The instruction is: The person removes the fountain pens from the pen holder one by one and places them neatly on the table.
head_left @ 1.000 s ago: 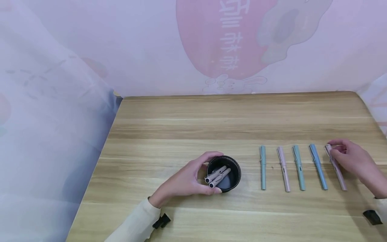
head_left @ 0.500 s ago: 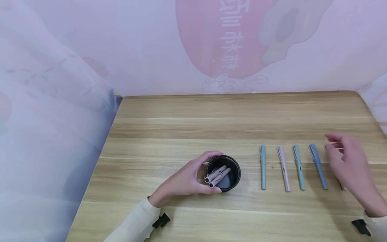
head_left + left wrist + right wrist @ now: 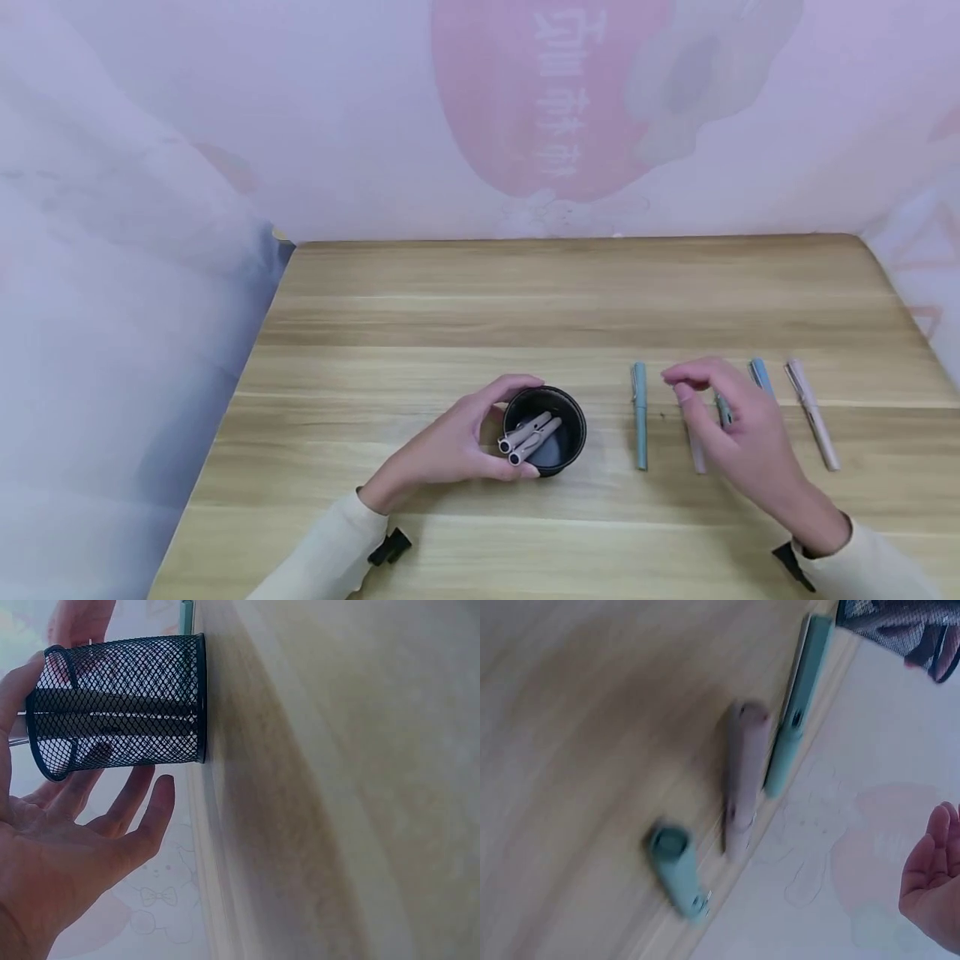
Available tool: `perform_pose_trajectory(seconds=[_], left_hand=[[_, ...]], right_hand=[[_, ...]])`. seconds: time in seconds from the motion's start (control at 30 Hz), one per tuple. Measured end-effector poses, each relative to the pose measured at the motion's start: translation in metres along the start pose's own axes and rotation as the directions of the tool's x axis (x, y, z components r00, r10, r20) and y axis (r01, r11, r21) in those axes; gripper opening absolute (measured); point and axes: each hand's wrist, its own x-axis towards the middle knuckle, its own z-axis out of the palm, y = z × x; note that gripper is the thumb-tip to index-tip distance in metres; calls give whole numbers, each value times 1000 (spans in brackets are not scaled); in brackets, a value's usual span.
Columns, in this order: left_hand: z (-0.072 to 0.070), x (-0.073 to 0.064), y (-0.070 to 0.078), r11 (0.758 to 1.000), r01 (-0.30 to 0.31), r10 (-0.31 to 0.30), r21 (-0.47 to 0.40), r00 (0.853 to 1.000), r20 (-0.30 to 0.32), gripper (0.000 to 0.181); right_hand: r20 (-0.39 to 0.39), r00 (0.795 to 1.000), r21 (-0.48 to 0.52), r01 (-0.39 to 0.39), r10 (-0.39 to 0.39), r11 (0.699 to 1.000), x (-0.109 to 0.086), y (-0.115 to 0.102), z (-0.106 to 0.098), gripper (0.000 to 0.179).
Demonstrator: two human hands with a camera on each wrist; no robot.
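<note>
My left hand (image 3: 468, 442) grips a black mesh pen cup (image 3: 576, 421) from its left side, thumb and fingers around it. Two pale pinkish-grey pens (image 3: 536, 440) lean inside; the left wrist view shows them through the cup's mesh (image 3: 150, 671). My right hand (image 3: 738, 433) hovers over the row of pens with bent fingers and nothing between them. It partly hides a pale pink pen (image 3: 698, 454), a green pen (image 3: 723, 411) and a blue pen (image 3: 761, 375). Left of it lies a teal pen (image 3: 641, 417); to its right, a pinkish pen (image 3: 813, 415).
The wooden table (image 3: 450, 308) runs back to a pale printed cloth (image 3: 360, 125), which also hangs along the left side. Black straps show by both cuffs, such as the left strap (image 3: 390, 547).
My right hand has left the rightmost pinkish pen, which stays on the table, and moved left over the middle pens. The left hand keeps its hold on the cup. The head view shifts slightly.
</note>
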Motion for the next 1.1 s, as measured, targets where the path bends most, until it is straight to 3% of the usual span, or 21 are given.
perform_pose_trajectory(seconds=[0.33, 0.53, 0.63, 0.93, 1.1], left_hand=[[-5, 6, -1, 1000, -5, 5, 26, 1000, 1, 92], [-6, 6, 0, 999, -14, 14, 42, 1000, -13, 92], [-6, 5, -1, 999, -11, 12, 39, 1000, -18, 91], [-7, 2, -4, 999, -19, 19, 39, 1000, -13, 90], [-7, 4, -3, 999, -27, 27, 33, 1000, -2, 93]], right_hand=[[-22, 988, 114, 155, -154, 981, 6, -21, 41, 15], [49, 974, 152, 211, -221, 966, 18, -37, 64, 30], [70, 964, 174, 240, -255, 955, 21, -44, 74, 26], [211, 944, 173, 221, -255, 960, 20, -56, 98, 18], [248, 931, 138, 238, -266, 961, 20, -55, 106, 20]])
